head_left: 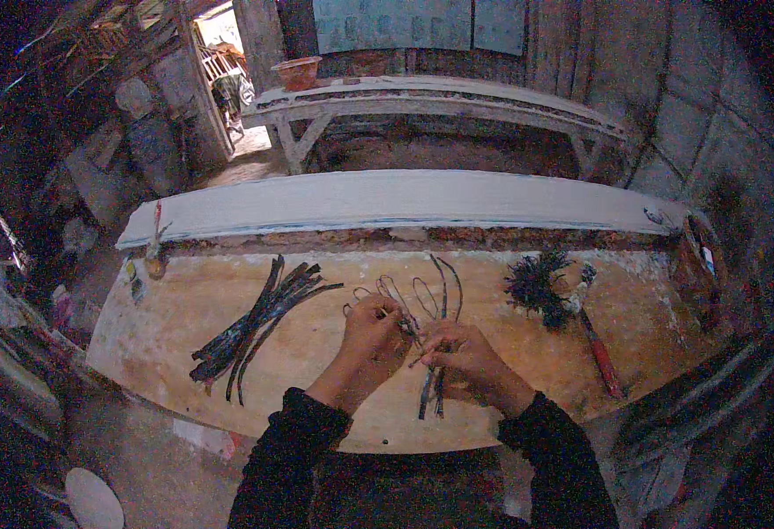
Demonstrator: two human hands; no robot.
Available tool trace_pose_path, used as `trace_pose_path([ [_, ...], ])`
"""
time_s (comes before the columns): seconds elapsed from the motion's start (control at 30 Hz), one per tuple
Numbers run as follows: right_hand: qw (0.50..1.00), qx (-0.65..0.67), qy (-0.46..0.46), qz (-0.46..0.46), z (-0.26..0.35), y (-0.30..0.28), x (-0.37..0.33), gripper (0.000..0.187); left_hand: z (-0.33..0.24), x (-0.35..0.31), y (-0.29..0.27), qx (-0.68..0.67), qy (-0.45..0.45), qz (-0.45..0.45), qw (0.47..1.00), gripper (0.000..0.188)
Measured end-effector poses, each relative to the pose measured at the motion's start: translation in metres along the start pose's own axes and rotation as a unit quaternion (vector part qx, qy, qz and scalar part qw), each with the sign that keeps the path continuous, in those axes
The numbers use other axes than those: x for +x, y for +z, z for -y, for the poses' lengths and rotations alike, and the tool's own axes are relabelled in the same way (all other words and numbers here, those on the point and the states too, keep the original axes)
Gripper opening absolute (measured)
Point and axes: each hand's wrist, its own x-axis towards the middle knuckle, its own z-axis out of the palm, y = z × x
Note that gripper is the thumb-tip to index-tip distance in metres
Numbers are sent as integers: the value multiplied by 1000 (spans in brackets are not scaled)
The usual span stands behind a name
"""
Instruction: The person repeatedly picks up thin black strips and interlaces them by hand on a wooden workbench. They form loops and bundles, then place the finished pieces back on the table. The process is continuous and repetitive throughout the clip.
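My left hand (376, 337) is closed in a pinch over the middle of the wooden board (299, 397), on a thin dark strip bent into narrow loops above the fingers. Close beside it, my right hand (466, 353) is closed too, its thumb and fingertips pressed on the same looped strips. A few more dark strips (424, 404) pass beneath the right hand, their ends showing above and below it. How many pieces each hand grips is hidden by the fingers. To the left lies a loose bundle of long, flat dark strips (264, 317), partly crossed.
On the right are a tangled heap of short dark strips (537, 286) and a red-handled tool (600, 353), its head whitish. A small pot with a red stick (155, 264) stands at the far left. Behind the board runs a long pale plank (387, 198); farther back, a bench (440, 93) carries a bowl (297, 74).
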Motion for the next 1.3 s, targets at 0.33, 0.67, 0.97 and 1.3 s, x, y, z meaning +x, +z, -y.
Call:
trace_pose_path([
  [0.33,965,-8,4,-264,-11,-16,16,15,-52,-53,38,-266,-81,223,934,4],
  [0.67,917,-171,-106,-344,-31,-30,32,19,28,-25,46,139,267,302,905,8],
  [0.97,931,-74,29,-357,-4,-26,18,16,-33,-41,38,-288,-26,174,941,13],
  [1.3,995,79,50,36,1,14,7,18,-76,-27,26,-208,-62,-140,966,14],
])
